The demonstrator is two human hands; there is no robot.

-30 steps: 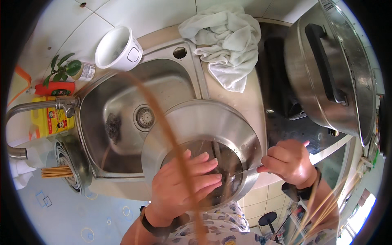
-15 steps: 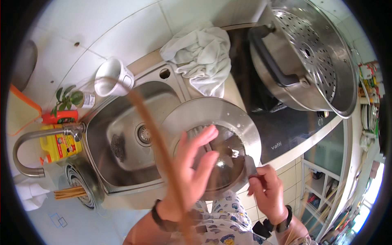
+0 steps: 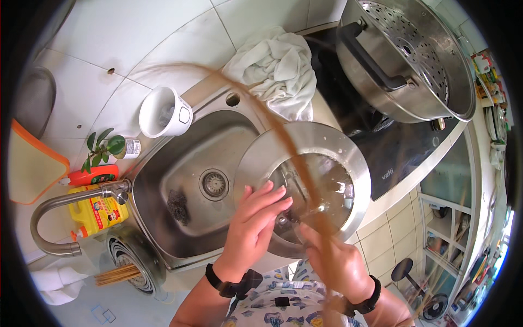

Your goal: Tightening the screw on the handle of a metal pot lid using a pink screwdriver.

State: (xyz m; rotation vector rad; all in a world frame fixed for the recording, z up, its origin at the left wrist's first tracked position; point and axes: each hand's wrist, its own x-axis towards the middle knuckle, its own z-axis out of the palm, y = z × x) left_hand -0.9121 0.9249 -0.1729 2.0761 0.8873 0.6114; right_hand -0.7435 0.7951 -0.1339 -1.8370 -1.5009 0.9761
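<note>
A round steel lid with a glass centre (image 3: 355,169) lies over the sink's right edge and the counter, wet with drops. My left hand (image 3: 253,220) rests at its left part, fingers stretched out and apart. My right hand (image 3: 342,267) is at the lid's lower edge with fingers curled; what they grip is hidden by a blurred brown strand crossing the view. The steel sink (image 3: 152,180) holds a dark scouring pad (image 3: 177,207) left of the drain. A crumpled white cloth (image 3: 272,71) lies behind the lid.
A large steamer pot (image 3: 381,92) stands on the black cooktop (image 3: 408,158) at right. Left are a tap (image 3: 54,207), yellow jug (image 3: 103,218), red bottle (image 3: 95,174), plant (image 3: 103,150), white cup (image 3: 155,117) and stacked bowls with chopsticks (image 3: 133,250). Open shelving (image 3: 444,229) stands lower right.
My right hand has moved from the lid's right edge down and left to its lower edge. My left hand has shifted about on the lid. The whole view has shifted.
</note>
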